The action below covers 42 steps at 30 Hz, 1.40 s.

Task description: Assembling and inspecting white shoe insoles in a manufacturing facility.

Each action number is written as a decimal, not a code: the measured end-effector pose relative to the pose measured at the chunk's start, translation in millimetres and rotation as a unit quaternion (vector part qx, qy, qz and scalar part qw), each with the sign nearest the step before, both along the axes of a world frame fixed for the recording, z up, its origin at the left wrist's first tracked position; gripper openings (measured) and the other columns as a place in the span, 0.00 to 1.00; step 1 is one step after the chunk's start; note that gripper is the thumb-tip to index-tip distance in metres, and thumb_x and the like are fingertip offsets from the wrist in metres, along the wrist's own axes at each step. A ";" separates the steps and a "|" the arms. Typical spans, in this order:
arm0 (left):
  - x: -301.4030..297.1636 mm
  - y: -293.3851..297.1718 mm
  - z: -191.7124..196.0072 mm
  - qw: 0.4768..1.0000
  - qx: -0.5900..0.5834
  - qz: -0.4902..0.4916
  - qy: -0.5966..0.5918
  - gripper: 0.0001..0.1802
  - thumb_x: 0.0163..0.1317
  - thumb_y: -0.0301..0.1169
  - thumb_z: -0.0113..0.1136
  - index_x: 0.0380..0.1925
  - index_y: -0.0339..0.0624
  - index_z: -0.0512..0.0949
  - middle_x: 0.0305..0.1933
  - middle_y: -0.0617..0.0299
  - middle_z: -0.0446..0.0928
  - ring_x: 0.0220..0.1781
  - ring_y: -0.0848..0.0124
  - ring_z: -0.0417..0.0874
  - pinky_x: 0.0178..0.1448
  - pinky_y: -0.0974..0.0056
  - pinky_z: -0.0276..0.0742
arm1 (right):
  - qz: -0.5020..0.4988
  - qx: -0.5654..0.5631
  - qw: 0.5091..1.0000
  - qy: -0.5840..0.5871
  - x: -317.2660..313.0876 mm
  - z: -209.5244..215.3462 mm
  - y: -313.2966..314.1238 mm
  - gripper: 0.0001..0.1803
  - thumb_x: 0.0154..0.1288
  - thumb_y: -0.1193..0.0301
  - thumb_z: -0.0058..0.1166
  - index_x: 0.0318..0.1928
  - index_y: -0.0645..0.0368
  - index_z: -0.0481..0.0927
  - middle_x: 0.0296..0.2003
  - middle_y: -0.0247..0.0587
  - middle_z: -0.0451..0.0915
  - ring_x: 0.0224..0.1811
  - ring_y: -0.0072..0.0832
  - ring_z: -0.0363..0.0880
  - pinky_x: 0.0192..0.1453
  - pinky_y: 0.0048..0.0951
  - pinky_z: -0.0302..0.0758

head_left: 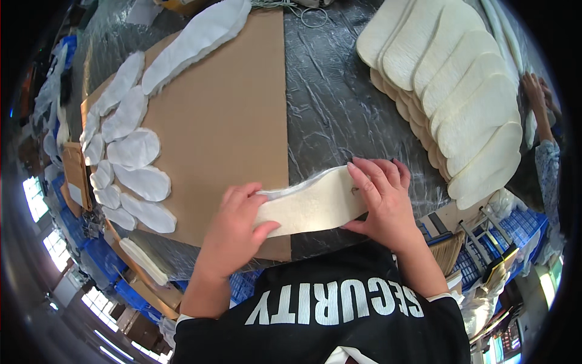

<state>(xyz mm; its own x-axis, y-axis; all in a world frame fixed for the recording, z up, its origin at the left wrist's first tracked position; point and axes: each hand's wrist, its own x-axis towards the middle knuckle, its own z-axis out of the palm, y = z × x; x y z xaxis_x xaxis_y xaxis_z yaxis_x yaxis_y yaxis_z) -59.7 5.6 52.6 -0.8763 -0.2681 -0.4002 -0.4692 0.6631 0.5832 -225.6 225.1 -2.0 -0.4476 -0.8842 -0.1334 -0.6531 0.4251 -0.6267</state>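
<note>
Between my two hands is a cream insole [312, 203] with a strip of white fluffy lining showing along its far edge. My left hand [236, 224] grips its left end, thumb on the near side and fingers at the far edge. At the other end, my right hand [385, 197] pinches it with the thumb below and the fingers over the far edge. The insole is held above the table's near edge, partly over a brown cardboard sheet [236, 115]. What lies on its underside is mostly hidden.
Overlapping stacks of cream insoles [467, 115] stand at the right. White fluffy insoles [136, 148] lie along the cardboard's left side. Dark plastic film [324, 97] covers the table. Another person's hand [536, 94] is at the far right, and blue crates [521, 227] stand below the table edge.
</note>
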 end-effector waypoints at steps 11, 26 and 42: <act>-1.4 -9.5 -12.7 0.995 0.060 0.074 0.012 0.08 0.57 0.25 0.61 0.35 0.31 0.76 0.44 0.48 0.79 0.47 0.52 0.79 0.53 0.59 0.73 | 0.021 0.019 1.000 0.004 -6.9 -2.1 -0.5 0.62 0.18 0.53 0.75 0.64 0.55 0.68 0.58 0.38 0.70 0.57 0.43 0.67 0.63 0.51 0.58; -7.1 -8.9 -21.7 0.995 0.038 0.088 0.009 0.08 0.59 0.26 0.59 0.35 0.31 0.77 0.39 0.48 0.78 0.42 0.54 0.79 0.48 0.60 0.74 | 0.012 0.071 0.997 0.028 -7.1 7.2 -7.9 0.61 0.19 0.47 0.73 0.62 0.57 0.70 0.58 0.41 0.70 0.58 0.43 0.67 0.61 0.50 0.58; 46.4 -13.6 -41.2 0.885 0.205 0.399 0.123 0.11 0.70 0.25 0.50 0.47 0.31 0.76 0.44 0.58 0.78 0.40 0.75 0.79 0.40 0.71 0.78 | 0.102 -0.156 0.968 -0.170 15.1 5.2 -87.1 0.14 0.49 0.74 0.66 0.39 0.53 0.81 0.31 0.32 0.77 0.35 0.31 0.75 0.43 0.35 0.62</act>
